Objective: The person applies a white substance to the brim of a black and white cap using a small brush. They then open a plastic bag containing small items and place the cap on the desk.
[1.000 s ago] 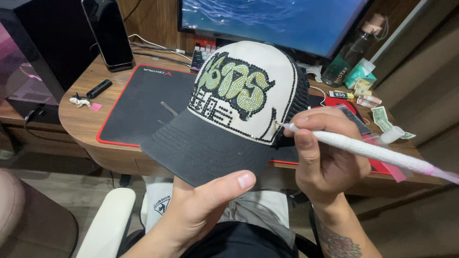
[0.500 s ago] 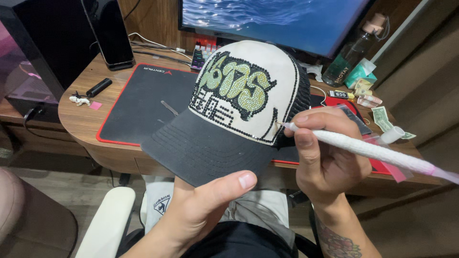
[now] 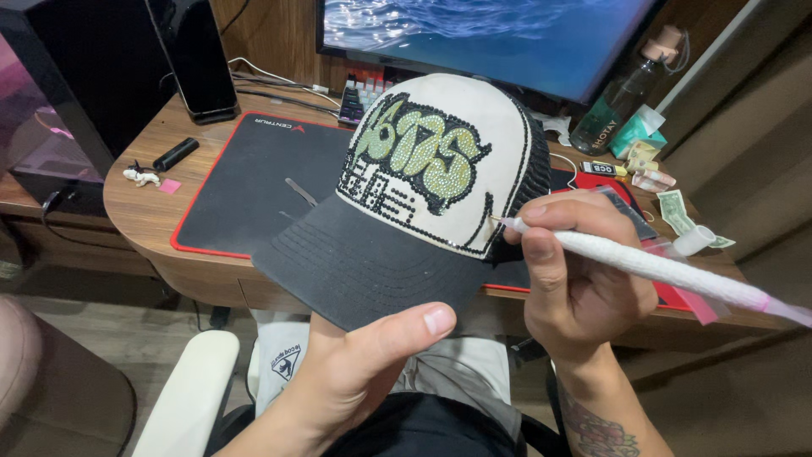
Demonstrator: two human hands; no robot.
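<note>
Wooden desk (image 3: pixel 144 216) underneath, rounded at its near corner, and on it a black mouse mat (image 3: pixel 245 190) with a red border stretches beneath your work. Your left hand (image 3: pixel 355 372) comes up from below, its grip clamped on the dark brim of the cap (image 3: pixel 423 182), thumb pressed flat on top of the brim's near edge. That cap sits tilted up toward you, above the mat and in front of the monitor (image 3: pixel 482 38); its cream front panel carries a pale green design outlined in black beads, and the black mesh back faces away. Your right hand (image 3: pixel 579 283) has its grip closed around a white wrapped pen tool (image 3: pixel 651 267), held like a pencil, and the tool's fine tip touches the lower right edge of the beaded outline. Pink tape marks the far end of the tool. Off to the left, a black phone (image 3: pixel 196 59) stands upright, with a small dark cylinder (image 3: pixel 176 154) and a pink scrap (image 3: pixel 170 186) near the desk's edge. To the right, a clear bottle (image 3: pixel 613 106) stands beside the monitor, and a banknote (image 3: pixel 677 210) lies on the desk beyond your right hand.
</note>
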